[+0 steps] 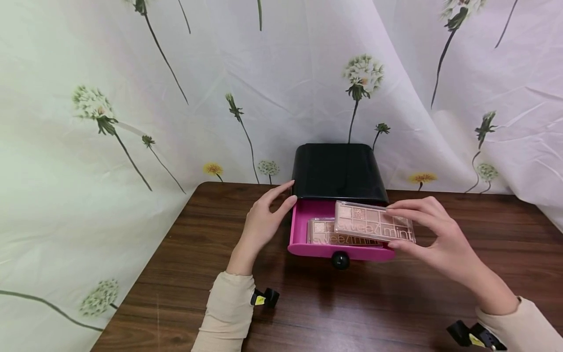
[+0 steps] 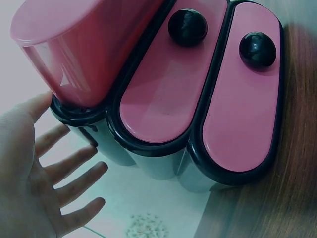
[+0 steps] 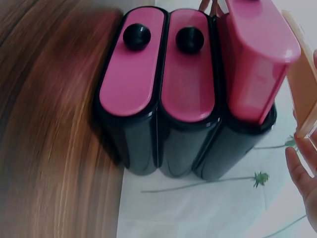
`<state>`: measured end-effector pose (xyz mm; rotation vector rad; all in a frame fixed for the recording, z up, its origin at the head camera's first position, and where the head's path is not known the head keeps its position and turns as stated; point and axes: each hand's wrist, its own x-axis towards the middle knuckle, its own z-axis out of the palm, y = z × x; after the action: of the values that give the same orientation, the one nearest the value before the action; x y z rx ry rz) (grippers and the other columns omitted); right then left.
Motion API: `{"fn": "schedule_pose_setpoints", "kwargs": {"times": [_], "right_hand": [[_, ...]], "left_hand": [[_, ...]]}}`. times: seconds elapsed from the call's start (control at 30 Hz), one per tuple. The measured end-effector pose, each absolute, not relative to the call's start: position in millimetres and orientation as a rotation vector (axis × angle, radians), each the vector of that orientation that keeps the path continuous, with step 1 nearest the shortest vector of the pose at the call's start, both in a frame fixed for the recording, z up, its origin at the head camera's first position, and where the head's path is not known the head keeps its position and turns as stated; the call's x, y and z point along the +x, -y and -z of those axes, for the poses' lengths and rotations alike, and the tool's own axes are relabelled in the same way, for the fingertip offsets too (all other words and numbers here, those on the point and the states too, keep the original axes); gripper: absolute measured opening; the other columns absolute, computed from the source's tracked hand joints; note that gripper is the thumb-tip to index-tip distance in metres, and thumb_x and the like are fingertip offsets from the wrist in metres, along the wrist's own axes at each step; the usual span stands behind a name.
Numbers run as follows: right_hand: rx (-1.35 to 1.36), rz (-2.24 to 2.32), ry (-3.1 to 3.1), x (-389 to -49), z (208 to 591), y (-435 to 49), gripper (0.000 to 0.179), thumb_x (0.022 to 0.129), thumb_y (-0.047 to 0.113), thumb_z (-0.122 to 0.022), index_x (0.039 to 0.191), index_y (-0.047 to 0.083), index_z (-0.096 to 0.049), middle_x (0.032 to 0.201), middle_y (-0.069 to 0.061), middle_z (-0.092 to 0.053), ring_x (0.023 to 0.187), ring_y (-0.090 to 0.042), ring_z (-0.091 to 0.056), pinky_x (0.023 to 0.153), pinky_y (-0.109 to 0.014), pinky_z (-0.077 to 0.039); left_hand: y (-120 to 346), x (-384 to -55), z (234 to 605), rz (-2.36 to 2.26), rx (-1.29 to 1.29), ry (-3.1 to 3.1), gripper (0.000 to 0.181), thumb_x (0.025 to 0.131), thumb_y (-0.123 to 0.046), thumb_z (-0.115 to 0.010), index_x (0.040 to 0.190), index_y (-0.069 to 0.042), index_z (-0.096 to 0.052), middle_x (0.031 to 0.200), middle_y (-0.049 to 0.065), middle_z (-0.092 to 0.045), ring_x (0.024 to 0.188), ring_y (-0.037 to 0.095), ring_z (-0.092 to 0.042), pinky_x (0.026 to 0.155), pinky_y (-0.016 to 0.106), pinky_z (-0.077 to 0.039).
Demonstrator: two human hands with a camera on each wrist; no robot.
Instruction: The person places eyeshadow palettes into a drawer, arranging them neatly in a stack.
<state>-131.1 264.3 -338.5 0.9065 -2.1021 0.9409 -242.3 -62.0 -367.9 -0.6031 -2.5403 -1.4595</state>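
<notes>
My right hand (image 1: 433,234) pinches an eyeshadow palette (image 1: 374,222) by its right end, tilted over the open pink drawer (image 1: 300,215). A second, similar palette (image 1: 320,231) lies inside the drawer, partly covered by the held one. In the right wrist view, the held palette (image 3: 303,74) shows edge-on beside the drawer, and only part of the hand shows. My left hand (image 1: 259,220) is at the left side of the black drawer box (image 1: 338,171), thumb and fingertips right at its edge. In the left wrist view its fingers (image 2: 81,183) are extended and spread, with nothing held.
Below the pulled-out top drawer are two closed pink drawers (image 2: 166,94) with black round knobs, seen in the wrist views. The box stands at the back of a dark wooden table (image 1: 176,274). Right behind it hangs a white cloth (image 1: 281,98) printed with dandelions.
</notes>
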Motion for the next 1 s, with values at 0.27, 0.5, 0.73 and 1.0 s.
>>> {"fn": "schedule_pose_setpoints", "kwargs": {"times": [0.27,0.5,0.73,1.0], "right_hand": [[0.926,-0.95,2.1,-135.9,339.1,-245.0,0.054,0.088,0.047,-0.071,0.11,-0.002,-0.071,0.113,-0.014,-0.066,0.1,-0.017,-0.047,0.087,-0.021,-0.034],[0.889,-0.936,2.217,-140.0,344.2,-241.6,0.052,0.068,0.012,-0.09,0.116,0.008,-0.072,0.12,-0.004,-0.065,0.104,-0.014,-0.046,0.084,-0.022,-0.033],[0.872,-0.887,2.301,-141.1,342.9,-238.0,0.055,0.068,0.006,-0.089,0.119,0.018,-0.072,0.124,0.005,-0.062,0.105,-0.01,-0.043,0.08,-0.023,-0.032],[0.836,-0.83,2.364,-142.1,339.6,-236.8,0.049,0.071,0.011,-0.089,0.116,0.019,-0.073,0.124,0.006,-0.063,0.111,-0.009,-0.047,0.084,-0.022,-0.036]], "left_hand": [[61.8,-242.6,368.4,1.451,-0.594,2.551,0.049,0.096,-0.058,-0.055,0.141,-0.039,-0.055,0.143,-0.009,-0.052,0.133,0.015,-0.045,0.108,0.054,-0.035],[61.2,-242.2,367.9,1.448,-0.595,2.551,0.05,0.095,-0.058,-0.055,0.141,-0.038,-0.055,0.144,-0.009,-0.052,0.134,0.015,-0.045,0.109,0.054,-0.035],[61.8,-242.9,368.1,1.45,-0.594,2.548,0.049,0.096,-0.058,-0.055,0.141,-0.039,-0.055,0.143,-0.009,-0.052,0.134,0.014,-0.045,0.109,0.053,-0.035],[62.0,-242.5,367.2,1.445,-0.592,2.549,0.049,0.096,-0.058,-0.055,0.141,-0.039,-0.055,0.142,-0.01,-0.053,0.13,0.013,-0.048,0.107,0.051,-0.038]]}}
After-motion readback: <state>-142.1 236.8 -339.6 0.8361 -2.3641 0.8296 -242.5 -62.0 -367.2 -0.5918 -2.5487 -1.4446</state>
